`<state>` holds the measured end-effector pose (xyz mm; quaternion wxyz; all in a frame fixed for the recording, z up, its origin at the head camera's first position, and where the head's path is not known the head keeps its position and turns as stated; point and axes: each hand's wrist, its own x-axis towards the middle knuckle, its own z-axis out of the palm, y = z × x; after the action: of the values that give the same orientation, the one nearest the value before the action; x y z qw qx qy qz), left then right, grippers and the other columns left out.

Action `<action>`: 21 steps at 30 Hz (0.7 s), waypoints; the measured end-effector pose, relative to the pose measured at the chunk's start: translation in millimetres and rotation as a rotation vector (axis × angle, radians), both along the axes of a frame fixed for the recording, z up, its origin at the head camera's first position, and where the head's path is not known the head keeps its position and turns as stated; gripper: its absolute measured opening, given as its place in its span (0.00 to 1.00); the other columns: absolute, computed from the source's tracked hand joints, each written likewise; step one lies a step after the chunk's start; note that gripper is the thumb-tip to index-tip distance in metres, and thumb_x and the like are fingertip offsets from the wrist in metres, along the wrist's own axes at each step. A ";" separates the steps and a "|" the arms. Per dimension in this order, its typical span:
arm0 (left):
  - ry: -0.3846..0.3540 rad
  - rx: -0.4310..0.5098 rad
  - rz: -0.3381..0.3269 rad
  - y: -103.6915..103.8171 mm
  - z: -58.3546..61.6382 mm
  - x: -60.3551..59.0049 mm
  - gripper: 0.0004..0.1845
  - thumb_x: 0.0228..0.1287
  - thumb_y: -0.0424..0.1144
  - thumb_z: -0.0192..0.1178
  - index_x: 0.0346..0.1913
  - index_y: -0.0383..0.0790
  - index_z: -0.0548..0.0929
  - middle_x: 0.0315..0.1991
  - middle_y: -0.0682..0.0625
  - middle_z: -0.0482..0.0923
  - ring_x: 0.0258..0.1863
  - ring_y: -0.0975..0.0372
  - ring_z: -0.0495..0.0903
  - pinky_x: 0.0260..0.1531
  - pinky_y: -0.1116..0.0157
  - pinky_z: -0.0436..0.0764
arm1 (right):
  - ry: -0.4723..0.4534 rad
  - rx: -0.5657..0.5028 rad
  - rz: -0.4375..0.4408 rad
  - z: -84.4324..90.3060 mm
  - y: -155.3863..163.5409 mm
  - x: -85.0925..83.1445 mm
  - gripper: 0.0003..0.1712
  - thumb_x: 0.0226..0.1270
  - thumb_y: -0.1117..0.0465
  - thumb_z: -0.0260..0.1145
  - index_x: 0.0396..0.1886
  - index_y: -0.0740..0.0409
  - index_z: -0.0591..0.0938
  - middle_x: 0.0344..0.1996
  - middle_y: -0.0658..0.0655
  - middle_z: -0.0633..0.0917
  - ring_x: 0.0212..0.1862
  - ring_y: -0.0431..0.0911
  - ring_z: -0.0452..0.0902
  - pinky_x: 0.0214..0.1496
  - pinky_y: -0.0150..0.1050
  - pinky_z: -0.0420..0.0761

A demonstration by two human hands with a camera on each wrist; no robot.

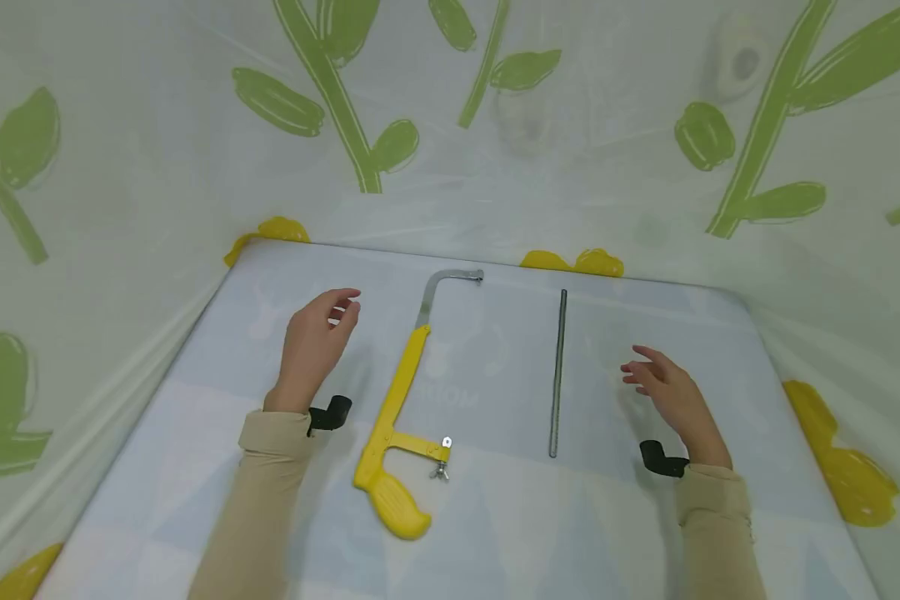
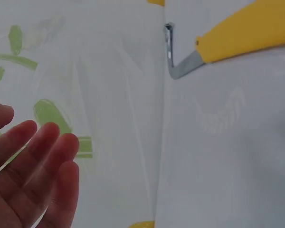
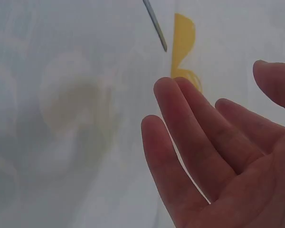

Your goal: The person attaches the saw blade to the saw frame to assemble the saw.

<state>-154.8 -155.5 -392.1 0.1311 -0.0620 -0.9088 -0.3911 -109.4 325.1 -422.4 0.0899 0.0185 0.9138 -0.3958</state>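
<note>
A yellow hacksaw frame (image 1: 402,379) with a bent grey metal end and a wing nut lies on the table, its handle toward me. No blade spans it. To its right lies a thin dark grey metal rod (image 1: 558,375), roughly parallel to my line of sight. My left hand (image 1: 317,346) hovers left of the saw frame, fingers loosely bent and holding nothing. In the left wrist view the frame's metal end (image 2: 185,65) shows beyond the fingers. My right hand (image 1: 667,396) is held right of the rod, fingers relaxed and apart from it; one rod tip appears in the right wrist view.
The table (image 1: 495,517) has a pale printed cover. A whitish curtain with green leaves and yellow flowers hangs behind it and along both sides. Black wrist mounts (image 1: 332,414) stick out by each sleeve.
</note>
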 end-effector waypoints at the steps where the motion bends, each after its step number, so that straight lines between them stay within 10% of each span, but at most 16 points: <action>1: 0.002 0.027 0.002 1.4 -0.2 2.1 0.19 0.64 0.50 0.48 0.52 0.48 0.77 0.41 0.52 0.76 0.37 0.61 0.75 0.37 0.61 0.73 | 0.003 -0.019 -0.012 -2.0 -2.1 0.2 0.34 0.68 0.43 0.43 0.67 0.58 0.56 0.51 0.61 0.75 0.50 0.53 0.73 0.49 0.47 0.71; 11: -0.230 0.089 -0.018 3.8 -10.9 22.9 0.25 0.61 0.59 0.46 0.58 0.54 0.71 0.48 0.54 0.74 0.46 0.59 0.72 0.43 0.57 0.71 | 0.053 -0.146 -0.068 -48.5 -18.8 -3.9 0.35 0.64 0.39 0.46 0.65 0.53 0.63 0.48 0.54 0.78 0.45 0.42 0.76 0.42 0.34 0.75; 21: -0.391 0.142 -0.055 11.5 -28.3 28.1 0.27 0.60 0.61 0.45 0.60 0.56 0.68 0.52 0.53 0.72 0.51 0.56 0.69 0.46 0.53 0.69 | -0.001 -0.306 -0.123 -35.5 -59.5 -0.1 0.31 0.65 0.46 0.51 0.61 0.62 0.67 0.50 0.62 0.76 0.48 0.49 0.75 0.47 0.36 0.74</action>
<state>-126.7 -144.0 -420.4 -0.0546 -0.0002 -0.8852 -0.4620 -109.5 265.6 -457.9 0.0677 0.0604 0.8400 -0.5350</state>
